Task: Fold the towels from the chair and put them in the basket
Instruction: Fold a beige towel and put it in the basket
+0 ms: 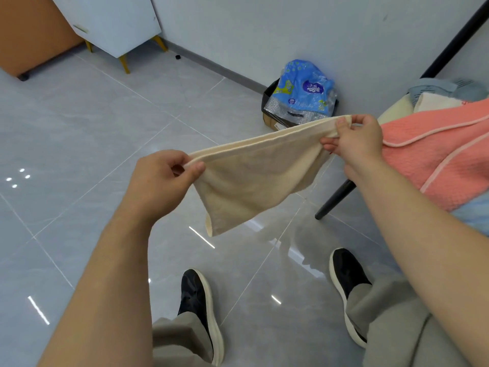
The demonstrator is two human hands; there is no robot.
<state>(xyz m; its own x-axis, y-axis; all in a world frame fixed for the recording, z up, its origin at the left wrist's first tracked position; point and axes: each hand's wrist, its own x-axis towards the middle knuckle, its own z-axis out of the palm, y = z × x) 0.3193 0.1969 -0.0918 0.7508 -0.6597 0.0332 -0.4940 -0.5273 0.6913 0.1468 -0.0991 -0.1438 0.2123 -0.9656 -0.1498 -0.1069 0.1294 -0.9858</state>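
Observation:
A cream towel (254, 176) hangs stretched in the air between my hands, folded over along its top edge. My left hand (161, 178) pinches its left corner. My right hand (354, 141) pinches its right corner. To the right, the chair (333, 200) carries a pile: a coral-pink towel (444, 152) on top, white and cream towels (434, 102) behind it, a grey-blue one (434, 88) at the back and a light blue one (473, 218) lower down. No basket is in view.
A black box with blue plastic packs (301, 88) stands against the wall. A white cabinet on yellow legs (113, 25) and a brown board (29, 35) are at the far left. My shoes (201, 308) rest on the glossy grey tiled floor (79, 123).

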